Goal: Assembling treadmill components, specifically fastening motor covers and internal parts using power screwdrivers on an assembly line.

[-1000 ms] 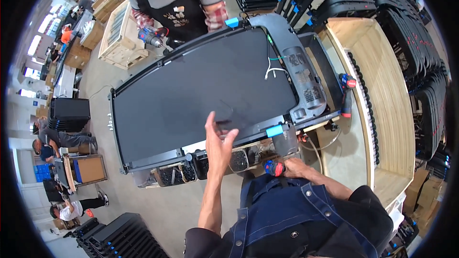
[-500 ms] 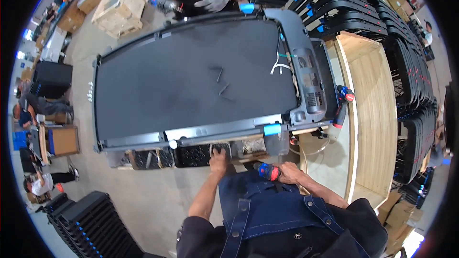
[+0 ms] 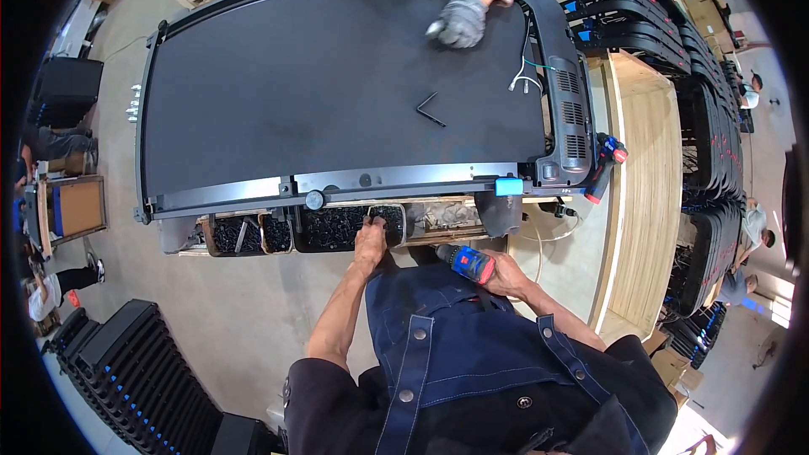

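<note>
My right hand grips a blue and red cordless drill low in front of my apron, its nose toward the left. My left hand reaches over the near edge of a black bin full of small dark screws. Its fingers are pinched together at the bin's right end, and whatever is between them is too small to make out. Just beyond lies a treadmill deck with a black belt. A bent black rod rests on the belt.
A co-worker's gloved hand reaches over the belt from the far side. Another drill lies by the wooden crate at right. White cables hang near the motor cover. Stacked black frames stand lower left.
The co-worker's gloved hand has come out over the belt, and fewer bent rods show there. My view has shifted. My left hand stays at the screw bin, and my right keeps the drill.
</note>
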